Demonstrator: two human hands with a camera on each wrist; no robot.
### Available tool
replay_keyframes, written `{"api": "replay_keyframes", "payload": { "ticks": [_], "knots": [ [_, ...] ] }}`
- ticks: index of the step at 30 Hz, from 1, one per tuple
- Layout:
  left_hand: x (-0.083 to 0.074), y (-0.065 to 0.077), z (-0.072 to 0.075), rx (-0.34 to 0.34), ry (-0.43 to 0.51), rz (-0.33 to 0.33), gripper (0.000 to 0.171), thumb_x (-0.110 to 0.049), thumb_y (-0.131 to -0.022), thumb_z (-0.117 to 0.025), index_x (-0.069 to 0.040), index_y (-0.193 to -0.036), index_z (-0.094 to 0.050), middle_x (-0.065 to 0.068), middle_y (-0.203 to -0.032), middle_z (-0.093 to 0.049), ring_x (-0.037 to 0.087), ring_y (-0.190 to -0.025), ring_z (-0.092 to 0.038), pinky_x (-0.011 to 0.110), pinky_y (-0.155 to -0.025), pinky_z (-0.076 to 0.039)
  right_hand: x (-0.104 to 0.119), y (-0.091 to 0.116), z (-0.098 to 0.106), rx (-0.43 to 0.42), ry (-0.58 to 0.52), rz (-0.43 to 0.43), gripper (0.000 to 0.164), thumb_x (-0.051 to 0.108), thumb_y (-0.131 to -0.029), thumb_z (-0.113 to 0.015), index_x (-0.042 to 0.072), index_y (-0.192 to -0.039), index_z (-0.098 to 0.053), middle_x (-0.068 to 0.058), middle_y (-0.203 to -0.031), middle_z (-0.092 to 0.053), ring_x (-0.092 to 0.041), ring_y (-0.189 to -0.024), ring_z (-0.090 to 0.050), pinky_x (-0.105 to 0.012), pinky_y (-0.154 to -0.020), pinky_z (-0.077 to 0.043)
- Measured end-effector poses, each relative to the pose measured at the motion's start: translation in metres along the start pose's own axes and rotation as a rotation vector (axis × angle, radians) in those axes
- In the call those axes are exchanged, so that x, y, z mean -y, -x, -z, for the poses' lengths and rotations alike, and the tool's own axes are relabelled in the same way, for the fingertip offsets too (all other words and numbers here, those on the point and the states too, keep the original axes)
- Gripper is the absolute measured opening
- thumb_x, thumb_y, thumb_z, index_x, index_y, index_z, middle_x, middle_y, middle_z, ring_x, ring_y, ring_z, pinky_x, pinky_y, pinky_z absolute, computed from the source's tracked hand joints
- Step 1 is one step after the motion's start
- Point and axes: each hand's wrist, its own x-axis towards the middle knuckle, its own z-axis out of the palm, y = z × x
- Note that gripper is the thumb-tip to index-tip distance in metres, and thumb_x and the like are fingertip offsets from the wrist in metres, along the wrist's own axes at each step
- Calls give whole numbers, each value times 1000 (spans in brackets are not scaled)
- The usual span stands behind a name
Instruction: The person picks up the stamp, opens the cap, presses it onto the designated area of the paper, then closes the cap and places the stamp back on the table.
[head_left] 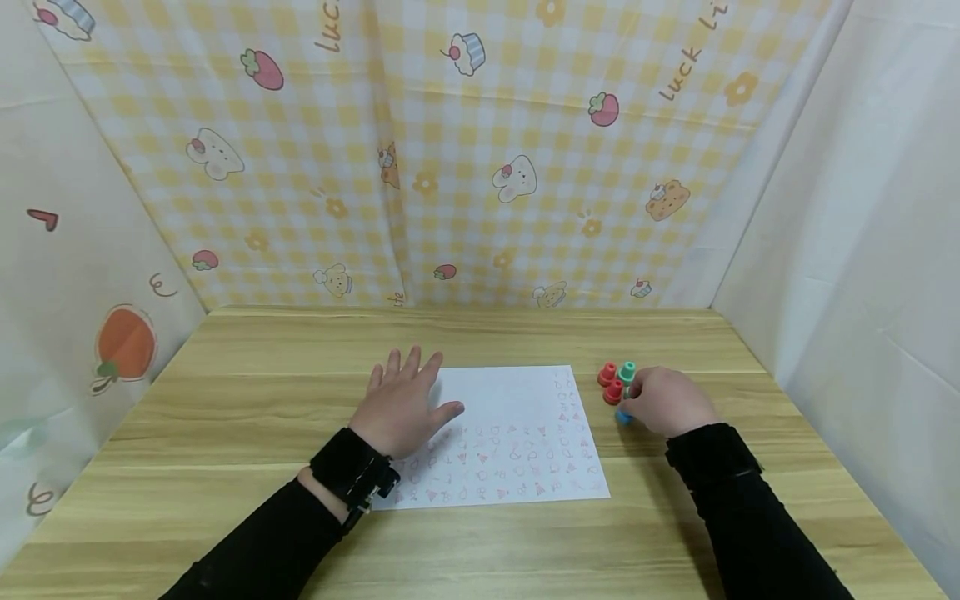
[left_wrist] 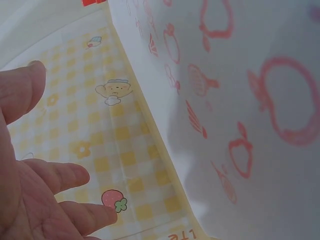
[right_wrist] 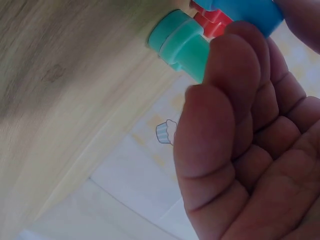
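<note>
The yellow-checked cloth (head_left: 465,125) carries brown lettering (head_left: 680,73) — "luck li" at upper right, plus "luc" at top centre, cut off by the picture's edge. Smaller letters (head_left: 397,298) lower down — partly hidden — stay unclear.

Paper (head_left: 498,396) lies on the counter (head_left: 262,400); stamps (head_left: 613,392) cluster to its right; cloth (head_left: 450,125) hangs at the far edge.

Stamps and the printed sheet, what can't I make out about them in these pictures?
Blue stamp: cut off by the top edge in the right wrist view; partly covered by the right hand in the head view.
Green stamp: one end hidden behind the right hand in the right wrist view.
Sheet: partly covered by the left hand in the head view.
Prints: many too small and faint to identify in the head view.
</note>
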Motion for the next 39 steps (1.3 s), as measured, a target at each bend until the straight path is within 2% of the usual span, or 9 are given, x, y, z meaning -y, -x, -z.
{"api": "replay_keyframes", "payload": {
  "ticks": [8, 16, 21, 25, 29, 33, 35, 39],
  "knots": [
    [-1, -1, -2, 6, 15, 2, 87, -60, -103, -57, -9, -167, -27, 27, -173, -17, 52, -160, -6, 69, -128, -6, 2, 4, 2, -14, -31, 33, 22, 26, -95, -73, 7, -85, -67, -3, -74, -60, -19, -65, -52, -30, -58, -39],
    [-1, 0, -3, -18, 20, -13, 86, -60, -103, -58, -8, -166, -29, 27, -172, -20, 51, -161, -9, 68, -128, -8, 12, 5, -2, -46, -67, 93, 24, 29, -97, -73, 11, -82, -68, 0, -71, -59, -17, -63, -50, -29, -58, -37],
    [-3, 0, -4, -33, 43, -29, 85, -59, -103, -59, -8, -166, -31, 25, -172, -24, 49, -161, -13, 66, -129, -10, 19, 5, -7, -97, -111, 129, 20, 28, -98, -73, 11, -88, -70, 0, -78, -65, -17, -69, -54, -29, -65, -42],
    [-6, 0, -5, -46, 63, -50, 85, -59, -102, -59, -8, -165, -33, 24, -171, -27, 47, -161, -17, 65, -129, -12, 27, 4, -12, -117, -181, 152, 17, 25, -97, -73, 9, -93, -71, 0, -83, -68, -16, -73, -57, -30, -68, -46],
    [-7, -1, -5, -71, 77, -83, 82, -57, -103, -60, -7, -163, -36, 23, -170, -32, 47, -160, -22, 64, -129, -16, 39, 4, -19, -123, -255, 185, 14, 21, -98, -73, 7, -95, -70, -1, -81, -67, -16, -70, -56, -27, -61, -45],
    [-11, -1, -6, -114, 108, -135, 76, -51, -104, -62, -5, -161, -40, 22, -166, -40, 45, -158, -30, 62, -128, -22, 52, 6, -26, -117, -377, 237, 10, 14, -97, -74, 5, -96, -70, -3, -82, -66, -16, -71, -57, -24, -59, -47],
    [-13, -1, -7, -140, 133, -171, 73, -47, -104, -65, -4, -158, -44, 20, -162, -47, 43, -155, -37, 59, -127, -29, 59, 6, -29, -96, -450, 252, 9, 12, -97, -73, 5, -98, -69, -4, -84, -67, -16, -75, -58, -24, -62, -49],
    [-21, 0, -10, -149, 196, -213, 67, -41, -102, -69, -5, -155, -49, 14, -157, -55, 34, -149, -49, 51, -121, -42, 74, 6, -33, -71, -546, 265, 10, 11, -97, -73, 5, -101, -66, -5, -88, -67, -17, -79, -59, -25, -66, -50]
  ]
}}
